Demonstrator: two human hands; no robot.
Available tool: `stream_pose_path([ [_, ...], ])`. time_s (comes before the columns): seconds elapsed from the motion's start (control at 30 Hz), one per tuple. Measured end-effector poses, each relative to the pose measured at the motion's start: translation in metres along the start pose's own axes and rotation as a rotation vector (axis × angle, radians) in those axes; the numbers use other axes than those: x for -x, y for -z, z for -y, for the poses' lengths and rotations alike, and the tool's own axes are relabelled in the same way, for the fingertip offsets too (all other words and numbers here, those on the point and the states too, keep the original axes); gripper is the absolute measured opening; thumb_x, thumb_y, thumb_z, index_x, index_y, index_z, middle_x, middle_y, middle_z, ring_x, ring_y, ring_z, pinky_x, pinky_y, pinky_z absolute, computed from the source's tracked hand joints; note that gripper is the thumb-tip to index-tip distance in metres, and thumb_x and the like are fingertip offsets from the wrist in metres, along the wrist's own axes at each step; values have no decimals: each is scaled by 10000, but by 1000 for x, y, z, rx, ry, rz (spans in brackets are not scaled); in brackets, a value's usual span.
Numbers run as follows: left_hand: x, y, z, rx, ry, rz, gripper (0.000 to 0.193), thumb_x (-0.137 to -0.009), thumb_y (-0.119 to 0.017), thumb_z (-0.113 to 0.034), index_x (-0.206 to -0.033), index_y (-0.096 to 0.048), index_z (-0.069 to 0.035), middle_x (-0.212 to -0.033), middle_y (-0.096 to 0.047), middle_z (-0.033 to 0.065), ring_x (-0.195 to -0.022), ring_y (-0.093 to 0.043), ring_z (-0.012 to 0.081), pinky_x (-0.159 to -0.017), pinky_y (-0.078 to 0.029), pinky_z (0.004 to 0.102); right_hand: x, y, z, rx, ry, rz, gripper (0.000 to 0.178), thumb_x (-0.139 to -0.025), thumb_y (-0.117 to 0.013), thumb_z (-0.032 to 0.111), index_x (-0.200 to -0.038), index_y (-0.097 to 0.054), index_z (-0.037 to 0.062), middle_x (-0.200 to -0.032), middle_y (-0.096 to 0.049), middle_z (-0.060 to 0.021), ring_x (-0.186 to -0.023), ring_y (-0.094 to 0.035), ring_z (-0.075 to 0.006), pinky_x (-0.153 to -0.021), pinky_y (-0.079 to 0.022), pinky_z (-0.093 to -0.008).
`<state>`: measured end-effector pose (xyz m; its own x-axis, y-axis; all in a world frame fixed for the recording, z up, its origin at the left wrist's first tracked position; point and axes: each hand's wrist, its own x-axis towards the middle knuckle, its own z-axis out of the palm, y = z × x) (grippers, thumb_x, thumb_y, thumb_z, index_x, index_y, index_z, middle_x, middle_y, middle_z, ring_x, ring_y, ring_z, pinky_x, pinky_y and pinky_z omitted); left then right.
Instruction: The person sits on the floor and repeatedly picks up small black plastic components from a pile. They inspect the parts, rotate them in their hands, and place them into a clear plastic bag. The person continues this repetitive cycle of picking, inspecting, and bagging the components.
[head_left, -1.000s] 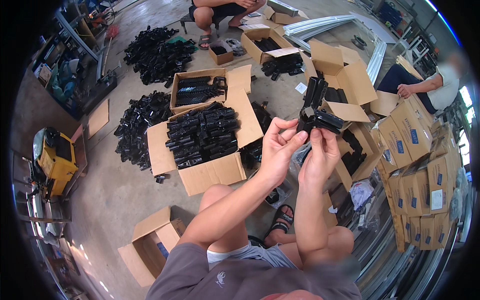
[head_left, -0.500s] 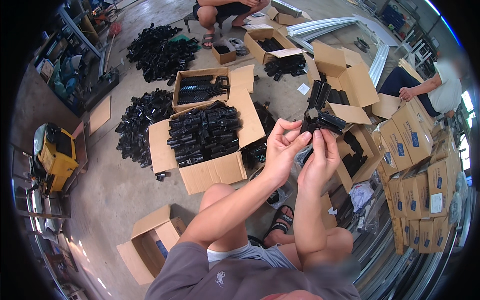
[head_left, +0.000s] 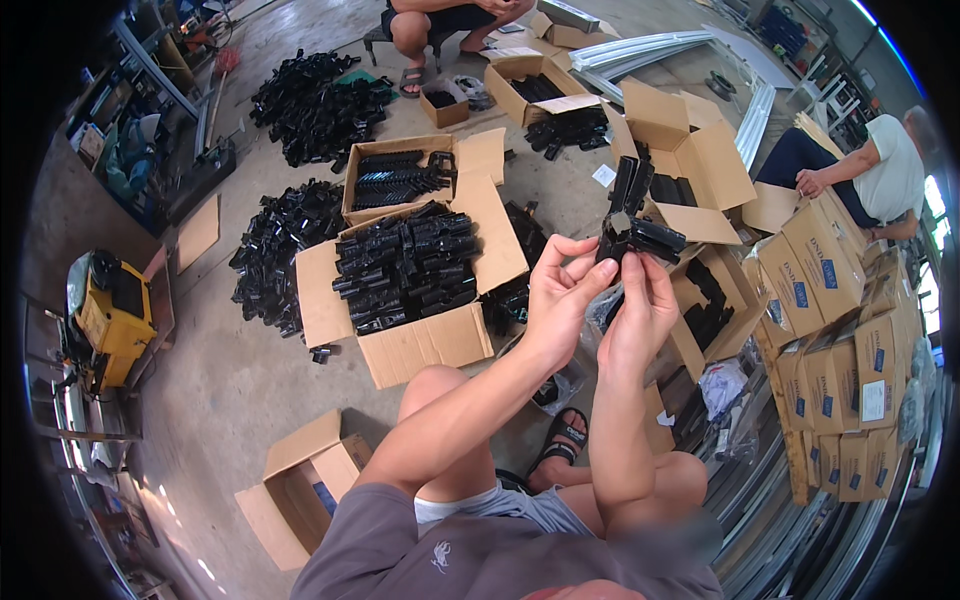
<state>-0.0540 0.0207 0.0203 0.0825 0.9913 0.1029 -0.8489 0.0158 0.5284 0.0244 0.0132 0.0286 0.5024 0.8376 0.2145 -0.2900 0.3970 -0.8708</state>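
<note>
Both hands grip one black bracket-like part (head_left: 622,228) with several arms spreading from a pale square end. My left hand (head_left: 563,300) closes on its left side, thumb and forefinger pinching near the middle. From below, my right hand (head_left: 640,305) presses its fingertips against the underside; what else those fingertips may hold is hidden. The part is held in the air, right of an open cardboard box (head_left: 425,345) heaped with black parts (head_left: 410,265). Behind that box, another open box (head_left: 350,185) holds black parts in neat rows.
Piles of black parts (head_left: 320,105) lie on the concrete floor at left. An open box (head_left: 290,500) stands at lower left, a yellow machine (head_left: 110,320) farther left. Stacked cartons (head_left: 825,265) rise at right near a seated person (head_left: 850,170). Another person (head_left: 415,40) sits at the back.
Both hands keep the same hold on the black part, which has tilted very slightly. The person at right has shifted a little.
</note>
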Motion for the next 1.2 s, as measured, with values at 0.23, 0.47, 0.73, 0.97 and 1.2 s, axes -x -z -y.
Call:
stream_pose_path([
  [0.23,0,-1,2,-4,19,-13,236,-926,-644,27,-1078,-479,-48,-1118,-683,152,-1005,-666,146,-889,-539,276,2,3,-3,-29,-17,-10,187,-939,-641,25,-1106,-660,-56,-1135,-660,-114,-1032,-616,-151,-921,-478,-282],
  [0.47,0,3,2,-37,17,2,232,-932,-636,25,-1092,-482,-42,-1113,-689,157,-991,-669,145,-884,-540,273,4,1,-4,-64,-7,-10,180,-946,-618,13,-1109,-656,-54,-1121,-658,-111,-1020,-621,-154,-918,-484,-284],
  [0.73,1,-2,-1,-19,-3,-17,233,-928,-640,27,-1087,-487,-47,-1077,-700,145,-978,-670,137,-876,-544,272,5,-3,-1,-18,-9,-21,167,-935,-619,-1,-1090,-661,-46,-1106,-659,-100,-1004,-623,-144,-910,-480,-273],
  [0.97,0,0,0,-26,9,-19,229,-926,-637,36,-1076,-487,-49,-1076,-698,147,-983,-670,136,-878,-541,271,4,-1,-3,-53,-13,-25,145,-932,-631,7,-1066,-664,-40,-1073,-668,-89,-981,-619,-131,-891,-475,-264],
  [1.2,1,-1,1,-45,12,-11,232,-924,-637,41,-1079,-489,-47,-1070,-700,147,-983,-668,132,-872,-541,267,8,-2,-3,-35,24,-42,138,-941,-623,15,-1060,-667,-42,-1058,-666,-88,-988,-616,-136,-902,-475,-268],
])
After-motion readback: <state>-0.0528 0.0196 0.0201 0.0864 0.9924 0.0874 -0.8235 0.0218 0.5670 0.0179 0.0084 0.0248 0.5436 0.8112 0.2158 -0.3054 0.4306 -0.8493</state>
